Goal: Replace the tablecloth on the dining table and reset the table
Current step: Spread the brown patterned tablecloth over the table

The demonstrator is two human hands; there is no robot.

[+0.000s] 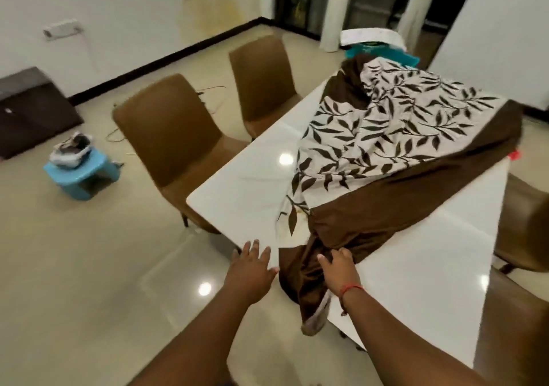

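A brown tablecloth (395, 136) with a cream leaf-print centre lies crumpled across the white dining table (246, 183), covering its far part and trailing over the near edge. My right hand (337, 269) grips the bunched brown border at the near table edge. My left hand (252, 266) hovers with fingers spread just left of the hanging cloth, by the table edge, holding nothing.
Two brown chairs (175, 142) stand along the table's left side, another brown chair (525, 225) at the right. Folded cloths, white and teal (374, 46), sit beyond the table's far end. A blue stool (80, 174) carrying a bundle stands on the floor at left.
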